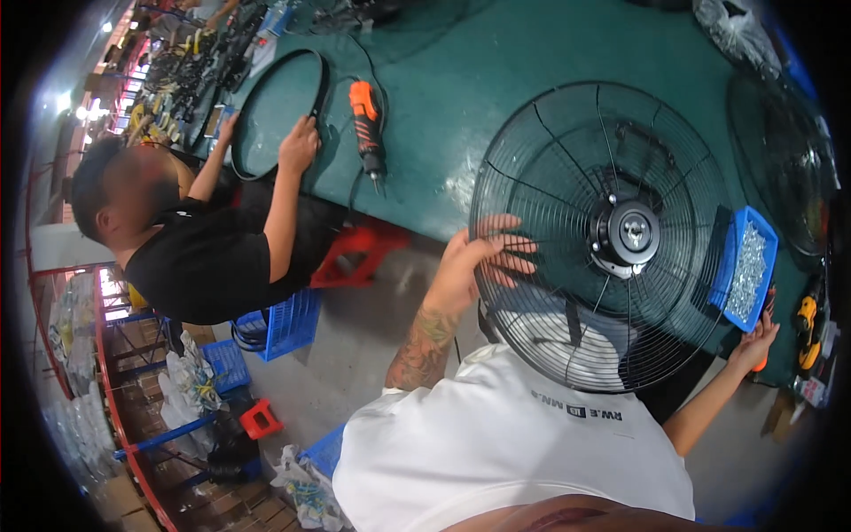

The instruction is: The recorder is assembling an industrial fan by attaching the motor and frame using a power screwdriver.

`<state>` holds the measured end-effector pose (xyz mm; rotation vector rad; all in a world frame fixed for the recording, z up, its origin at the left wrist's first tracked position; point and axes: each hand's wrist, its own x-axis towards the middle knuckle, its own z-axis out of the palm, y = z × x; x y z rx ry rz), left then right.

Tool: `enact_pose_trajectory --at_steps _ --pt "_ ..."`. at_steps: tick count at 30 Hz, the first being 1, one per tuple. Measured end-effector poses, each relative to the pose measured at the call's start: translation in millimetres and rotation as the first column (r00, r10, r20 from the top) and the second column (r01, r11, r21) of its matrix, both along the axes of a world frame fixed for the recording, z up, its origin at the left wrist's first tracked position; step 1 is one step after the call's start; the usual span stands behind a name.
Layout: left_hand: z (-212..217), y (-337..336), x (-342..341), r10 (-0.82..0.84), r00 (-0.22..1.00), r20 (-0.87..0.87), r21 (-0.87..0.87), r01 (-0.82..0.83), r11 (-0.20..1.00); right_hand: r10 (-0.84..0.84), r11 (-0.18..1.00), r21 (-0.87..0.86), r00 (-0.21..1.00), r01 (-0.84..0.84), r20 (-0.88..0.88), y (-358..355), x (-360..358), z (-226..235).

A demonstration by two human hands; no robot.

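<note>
A round black wire fan guard (550, 177) with a motor hub (631, 232) at its middle stands tilted on the green table (496, 80). My left hand (474, 262) grips the guard's left rim, fingers laid across the wires. My right hand (756, 344) is at the guard's lower right, touching the bottom edge of a blue tray (729, 257) filled with small silver screws. An orange object (761, 364) shows just under that hand; whether the hand holds it is unclear. My white shirt (505, 443) fills the lower middle.
A co-worker in a black shirt (199, 257) sits at the left with both hands on a black ring (315, 89). An orange power screwdriver (365, 120) lies on the table. Another guard (789, 168), a yellow tool (805, 319), blue crates (288, 324) and a red stool (355, 253) stand around.
</note>
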<state>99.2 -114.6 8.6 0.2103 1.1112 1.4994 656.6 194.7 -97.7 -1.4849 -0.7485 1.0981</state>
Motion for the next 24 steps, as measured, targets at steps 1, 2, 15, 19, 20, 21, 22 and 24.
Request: enact_pose_trajectory --at_steps 1,2,15,19,20,21,22,24 --pt "8.1 5.8 -1.7 -0.012 1.000 -0.016 -0.009 0.012 1.000 -0.027 0.999 0.019 0.999 0.028 -0.020 -5.1 -3.3 0.6" --pt "16.2 11.7 -5.4 -0.012 1.000 -0.028 0.036 0.013 0.999 -0.059 0.995 0.079 0.998 0.061 -0.030 -10.9 -6.2 2.7" --pt "118.0 177.7 -167.1 0.195 0.934 -0.301 0.334 -0.088 0.939 -0.113 0.968 0.226 0.993 0.106 0.022 -27.6 -36.5 14.2" --pt "148.3 272.3 -266.6 0.244 0.907 -0.343 0.331 -0.126 0.935 -0.133 0.966 0.236 0.985 0.105 0.108 -26.8 -42.7 16.9" --pt "152.7 293.0 -288.9 0.285 0.873 -0.396 0.278 -0.182 0.943 -0.102 0.962 0.264 0.988 0.069 0.114 -25.5 -43.8 16.3" --pt "147.9 310.1 -305.4 0.384 0.839 -0.385 0.277 -0.292 0.915 -0.104 0.958 0.282 0.985 0.061 0.140 -25.4 -44.9 14.6" --pt "144.2 329.6 -319.8 0.445 0.813 -0.375 0.291 -0.353 0.889 -0.168 0.953 0.277 0.974 0.121 0.153 -24.0 -45.8 12.8" --pt "131.1 350.9 -344.8 0.481 0.799 -0.361 0.303 -0.388 0.871 -0.170 0.948 0.299 0.967 0.108 0.190 -22.9 -46.1 8.2"
